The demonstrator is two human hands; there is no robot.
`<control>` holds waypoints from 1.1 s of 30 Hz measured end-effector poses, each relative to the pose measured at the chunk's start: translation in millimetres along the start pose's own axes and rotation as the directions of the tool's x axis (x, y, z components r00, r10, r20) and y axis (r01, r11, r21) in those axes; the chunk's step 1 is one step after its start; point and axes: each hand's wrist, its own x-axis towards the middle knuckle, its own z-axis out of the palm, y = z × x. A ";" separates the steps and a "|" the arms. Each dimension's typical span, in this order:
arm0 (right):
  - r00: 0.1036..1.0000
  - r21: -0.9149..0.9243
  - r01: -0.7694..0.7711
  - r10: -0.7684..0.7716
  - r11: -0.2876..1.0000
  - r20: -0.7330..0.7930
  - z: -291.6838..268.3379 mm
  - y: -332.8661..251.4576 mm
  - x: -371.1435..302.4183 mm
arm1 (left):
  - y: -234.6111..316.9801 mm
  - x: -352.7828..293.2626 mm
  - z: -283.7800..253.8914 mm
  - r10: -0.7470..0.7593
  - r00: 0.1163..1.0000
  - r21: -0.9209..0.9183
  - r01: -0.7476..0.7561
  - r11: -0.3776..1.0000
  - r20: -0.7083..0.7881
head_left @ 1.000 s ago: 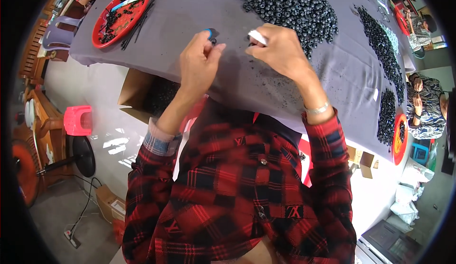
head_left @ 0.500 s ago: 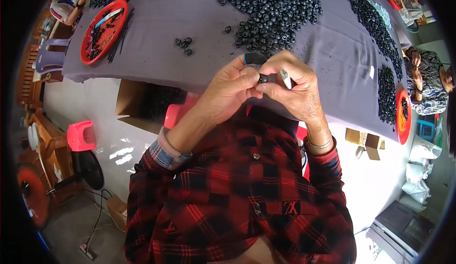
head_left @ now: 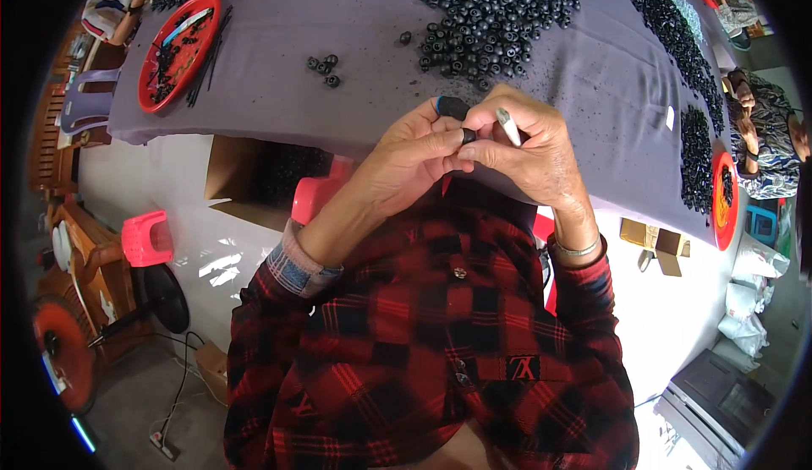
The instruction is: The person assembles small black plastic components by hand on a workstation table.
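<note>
The room has a pale floor point(head_left: 190, 216) with bright sunlit patches on the left. The table point(head_left: 279, 90), covered with a creased grey-purple cloth, takes up the far side; dark specks lie scattered on it to the right of centre. A heap of small black pieces point(head_left: 495, 22) sits far centre on the cloth. A pink stool point(head_left: 146, 237) stands on the floor at left, and a red tray point(head_left: 207, 51) lies far left on the table. The left hand point(head_left: 406, 153) and right hand point(head_left: 537, 149) meet at the table's near edge. The right hand is curled round a white stick-like tool point(head_left: 509, 128), its visible end pointing far and slightly left, its long axis running toward near right. Left thumb and fingers are closed on one black piece point(head_left: 468, 136), located between the hands; its axis cannot be determined, being mostly covered.
</note>
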 end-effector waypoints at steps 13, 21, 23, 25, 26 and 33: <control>0.991 -0.344 -0.083 0.041 0.935 -0.129 -6.9 -6.7 -1.0 | 4.2 0.8 4.4 0.028 1.000 -0.072 -0.028 0.997 0.000; 0.979 -0.614 0.188 -0.197 0.766 0.054 4.1 -6.1 -8.2 | 7.5 -3.7 8.1 0.078 0.991 -0.051 -0.084 0.995 -0.108; 0.977 -0.635 0.195 -0.208 0.748 0.054 4.9 -3.3 -6.3 | 6.4 -2.5 3.7 0.072 0.991 -0.057 -0.079 0.995 -0.109; 0.969 -0.661 0.216 -0.243 0.718 0.052 3.5 -9.0 -5.6 | 9.0 -2.3 8.7 0.079 0.993 -0.046 -0.083 0.995 -0.090; 0.964 -0.682 0.231 -0.259 0.694 0.063 2.4 -12.0 -5.4 | 9.7 -2.7 11.6 0.079 0.992 -0.048 -0.084 0.995 -0.095; 0.975 -0.579 0.195 -0.223 0.791 0.023 0.3 -1.0 -1.7 | 6.1 1.2 4.2 0.043 0.997 -0.077 -0.049 0.996 -0.070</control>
